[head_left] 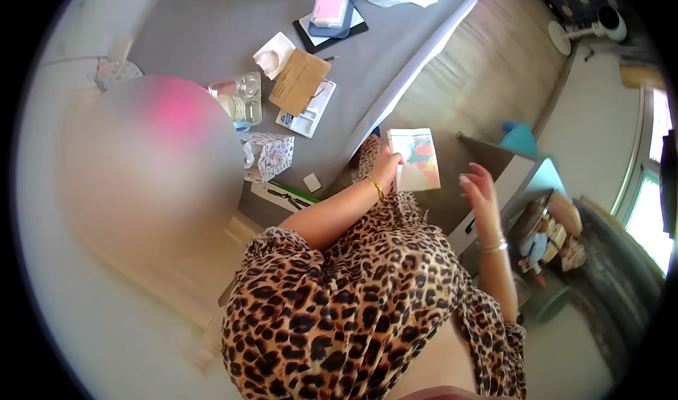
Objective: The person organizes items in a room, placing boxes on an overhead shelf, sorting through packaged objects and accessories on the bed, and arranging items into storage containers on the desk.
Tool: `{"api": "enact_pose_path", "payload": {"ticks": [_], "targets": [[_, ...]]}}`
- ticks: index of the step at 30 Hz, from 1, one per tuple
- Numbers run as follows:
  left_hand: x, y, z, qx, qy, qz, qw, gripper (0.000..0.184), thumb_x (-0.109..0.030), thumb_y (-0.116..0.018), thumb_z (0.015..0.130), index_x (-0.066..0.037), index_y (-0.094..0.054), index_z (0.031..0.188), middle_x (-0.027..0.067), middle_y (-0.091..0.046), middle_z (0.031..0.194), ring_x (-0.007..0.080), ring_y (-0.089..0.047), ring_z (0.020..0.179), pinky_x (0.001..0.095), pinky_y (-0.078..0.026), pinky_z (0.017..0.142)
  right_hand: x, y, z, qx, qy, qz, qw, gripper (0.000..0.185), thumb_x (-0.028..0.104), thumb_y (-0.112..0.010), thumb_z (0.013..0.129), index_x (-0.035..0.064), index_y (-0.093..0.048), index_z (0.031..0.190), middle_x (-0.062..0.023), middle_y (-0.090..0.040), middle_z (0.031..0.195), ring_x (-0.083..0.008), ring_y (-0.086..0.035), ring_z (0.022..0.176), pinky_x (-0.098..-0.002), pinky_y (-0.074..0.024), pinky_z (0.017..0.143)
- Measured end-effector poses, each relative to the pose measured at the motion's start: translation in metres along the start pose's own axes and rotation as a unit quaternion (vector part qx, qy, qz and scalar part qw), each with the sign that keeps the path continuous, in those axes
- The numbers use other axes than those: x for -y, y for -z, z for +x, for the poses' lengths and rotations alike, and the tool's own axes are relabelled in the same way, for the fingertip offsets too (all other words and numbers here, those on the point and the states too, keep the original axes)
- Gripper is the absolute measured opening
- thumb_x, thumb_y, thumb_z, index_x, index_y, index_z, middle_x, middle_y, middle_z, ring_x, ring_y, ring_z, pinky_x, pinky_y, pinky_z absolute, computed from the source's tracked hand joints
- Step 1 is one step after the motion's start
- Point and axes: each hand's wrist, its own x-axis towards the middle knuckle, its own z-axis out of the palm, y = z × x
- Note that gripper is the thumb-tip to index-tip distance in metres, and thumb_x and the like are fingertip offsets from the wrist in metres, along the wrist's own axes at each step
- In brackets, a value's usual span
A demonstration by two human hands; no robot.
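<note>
My left hand grips the lower left edge of a white rectangular packet with a pastel blue, pink and yellow print. The packet is upright in front of my body. To the right of it, my right hand is raised with its fingers apart and touches nothing. A gold bracelet is on my left wrist and silvery bangles are on my right. A small white square piece lies at the table's edge, left of my left hand.
On the grey-covered table are a brown card, a white tray, a clear container, a patterned tissue box and a pink case. A large blurred shape fills the left. A basket of items is at right.
</note>
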Motion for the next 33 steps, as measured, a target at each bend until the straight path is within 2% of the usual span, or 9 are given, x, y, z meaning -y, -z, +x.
{"api": "enact_pose_path", "payload": {"ticks": [2, 7, 10, 14, 17, 20, 26, 31, 33], "targets": [[-0.014, -0.004, 0.011, -0.024, -0.033, 0.002, 0.999, 0.05, -0.002, -0.04, 0.07, -0.001, -0.041, 0.12, 0.0115, -0.05, 0.115, 0.0211, -0.048, 0.11, 0.0319, -0.041, 0.091, -0.006, -0.024, 0.037, 0.027, -0.037, 0.018, 0.999, 0.056, 0.017, -0.06, 0.084, 0.0051, -0.032, 0.131, -0.0086, -0.058, 0.102, -0.0136, -0.054, 0.089, -0.0248, -0.0442, 0.075], [-0.099, 0.067, 0.051, 0.074, -0.065, 0.088, 0.991, 0.05, -0.02, -0.048, 0.083, -0.002, -0.038, 0.129, 0.01, -0.047, 0.124, 0.0183, -0.043, 0.115, 0.0303, -0.033, 0.098, 0.003, -0.108, 0.137, 0.152, -0.099, 0.115, 0.977, 0.019, 0.004, -0.054, 0.084, -0.0019, -0.055, 0.102, -0.0067, -0.063, 0.093, -0.014, -0.061, 0.082, -0.0274, -0.0498, 0.074], [-0.14, 0.188, 0.123, -0.291, -0.276, 0.387, 0.83, 0.051, -0.03, -0.065, 0.075, 0.0, -0.051, 0.113, 0.0195, -0.05, 0.12, 0.0322, -0.046, 0.113, 0.0387, -0.036, 0.094, 0.014, -0.156, 0.2, 0.129, -0.136, 0.098, 0.977, 0.019, 0.003, -0.054, 0.083, -0.0016, -0.055, 0.102, -0.0073, -0.063, 0.094, -0.0145, -0.061, 0.082, -0.0277, -0.0499, 0.073], [-0.218, 0.327, 0.186, -0.499, -0.088, 0.614, 0.605, 0.08, -0.043, -0.075, 0.06, -0.005, -0.042, 0.122, 0.0153, -0.049, 0.12, 0.0315, -0.047, 0.11, 0.0441, -0.031, 0.097, 0.015, -0.223, 0.29, 0.146, -0.206, 0.154, 0.955, 0.022, 0.002, -0.051, 0.081, -0.0025, -0.054, 0.102, -0.0093, -0.063, 0.093, -0.0181, -0.062, 0.081, -0.027, -0.0486, 0.069], [-0.234, 0.387, 0.219, -0.528, -0.014, 0.606, 0.594, 0.079, -0.049, -0.076, 0.055, -0.009, -0.048, 0.117, 0.0111, -0.053, 0.114, 0.0301, -0.049, 0.107, 0.0482, -0.03, 0.095, 0.031, -0.279, 0.336, 0.146, -0.214, 0.18, 0.949, 0.023, 0.003, -0.049, 0.081, -0.0026, -0.054, 0.103, -0.0112, -0.062, 0.093, -0.0194, -0.061, 0.081, -0.0275, -0.0468, 0.069], [-0.273, 0.4, 0.218, -0.371, 0.07, 0.61, 0.697, 0.067, -0.048, -0.075, 0.057, -0.013, -0.054, 0.111, 0.0083, -0.057, 0.109, 0.0287, -0.049, 0.107, 0.0498, -0.029, 0.095, 0.045, -0.32, 0.368, 0.17, -0.234, 0.172, 0.942, 0.023, 0.003, -0.048, 0.079, -0.0017, -0.054, 0.1, -0.0121, -0.061, 0.091, -0.0204, -0.06, 0.081, -0.0304, -0.0456, 0.071], [-0.282, 0.391, 0.2, -0.289, -0.106, 0.375, 0.874, 0.038, -0.035, -0.074, 0.065, -0.001, -0.061, 0.078, 0.0165, -0.059, 0.083, 0.0301, -0.059, 0.076, 0.0364, -0.046, 0.066, 0.04, -0.362, 0.415, 0.19, -0.228, 0.24, 0.924, 0.017, 0.002, -0.047, 0.073, -0.0013, -0.056, 0.088, -0.0117, -0.06, 0.085, -0.0235, -0.059, 0.083, -0.0352, -0.0449, 0.076], [-0.262, 0.366, 0.221, -0.163, -0.194, 0.231, 0.939, 0.029, -0.022, -0.069, 0.075, 0.0, -0.059, 0.092, 0.0069, -0.058, 0.083, 0.0181, -0.057, 0.078, 0.0282, -0.047, 0.068, 0.058, -0.412, 0.456, 0.287, -0.15, 0.17, 0.931, 0.022, 0.003, -0.05, 0.074, -0.0014, -0.059, 0.094, -0.0113, -0.061, 0.088, -0.0237, -0.057, 0.088, -0.038, -0.0445, 0.084], [-0.263, 0.376, 0.229, -0.307, -0.236, 0.168, 0.907, 0.03, -0.022, -0.068, 0.078, -0.001, -0.058, 0.097, 0.006, -0.057, 0.089, 0.0159, -0.057, 0.079, 0.0261, -0.047, 0.066, 0.053, -0.412, 0.484, 0.234, -0.163, 0.224, 0.932, 0.024, 0.003, -0.05, 0.074, -0.0011, -0.058, 0.097, -0.0116, -0.06, 0.091, -0.0237, -0.057, 0.088, -0.0376, -0.0447, 0.084]]}}
